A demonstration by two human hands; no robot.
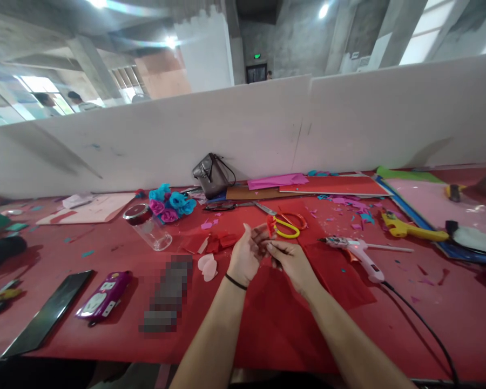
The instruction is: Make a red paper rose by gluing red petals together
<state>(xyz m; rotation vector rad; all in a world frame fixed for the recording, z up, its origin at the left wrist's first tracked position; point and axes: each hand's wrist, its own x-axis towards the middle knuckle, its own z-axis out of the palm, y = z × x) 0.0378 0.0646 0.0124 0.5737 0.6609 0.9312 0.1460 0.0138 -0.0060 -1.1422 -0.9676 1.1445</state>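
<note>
Fingers [267, 244] of both hands are pinching together on a small red paper piece [266, 241], mid-table, left hand [246, 258] and right hand [294, 262] equally near.

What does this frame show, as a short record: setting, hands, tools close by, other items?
setting: red table with a white partition behind
left hand: raised beside the right, fingers curled, black band on the wrist
right hand: pinching something small and red with the left; detail too small to tell
tools close by: scissors, white glue gun, yellow glue gun
other items: paper flowers, glass jar, brown bag, purple phone
</note>
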